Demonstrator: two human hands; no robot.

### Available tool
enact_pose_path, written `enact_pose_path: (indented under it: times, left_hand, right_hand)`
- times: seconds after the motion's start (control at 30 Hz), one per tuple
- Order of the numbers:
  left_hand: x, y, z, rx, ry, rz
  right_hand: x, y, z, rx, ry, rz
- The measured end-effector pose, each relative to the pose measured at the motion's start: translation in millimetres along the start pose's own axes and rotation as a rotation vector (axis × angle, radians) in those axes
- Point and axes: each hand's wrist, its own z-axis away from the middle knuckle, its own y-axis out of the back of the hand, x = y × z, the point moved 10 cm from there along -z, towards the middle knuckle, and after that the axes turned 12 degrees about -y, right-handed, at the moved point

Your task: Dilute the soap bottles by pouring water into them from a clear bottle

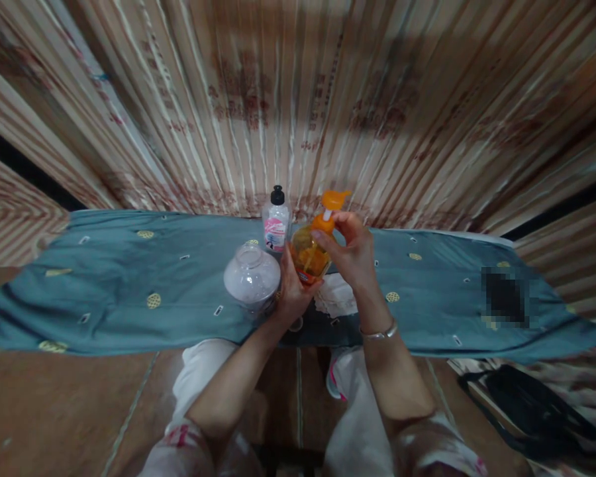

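Note:
A pump bottle (308, 255) of amber liquid, with an orange pump top, is held tilted above the cloth-covered table. My left hand (295, 291) is wrapped round its lower body from the left. At the neck, the fingers of my right hand (350, 252) close on the orange collar below the pump head. Just left of my left hand stands a rounded clear jar (251, 278). Behind it is a clear bottle (276, 225) with a black cap and a pink label. A crumpled whitish cloth or tissue (336, 296) lies under my right wrist.
A teal patterned cloth (189, 285) covers the long narrow table. Pleated curtains (298, 99) hang right behind it. A dark pixelated patch (505, 296) hides something at the table's right. On the floor at lower right lies a black bag (531, 404).

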Motion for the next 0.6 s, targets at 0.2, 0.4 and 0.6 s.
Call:
enact_pose_path:
  times: [0.2,0.4,0.6]
  left_hand:
    - [-1.0,2.1,0.5,0.003,0.0,-0.002]
    - [-0.2,2.5,0.7,0.013,-0.03,-0.025]
    - [0.6,2.4,-0.8,0.0,-0.023,-0.041]
  right_hand:
    - [-3.3,-6.9,3.3,-0.107,-0.005,0.065]
    - [-0.9,-0.7,1.2,0.003,-0.039,0.098]
    - [-3.9,-6.9,1.9,-0.087,-0.018,0.079]
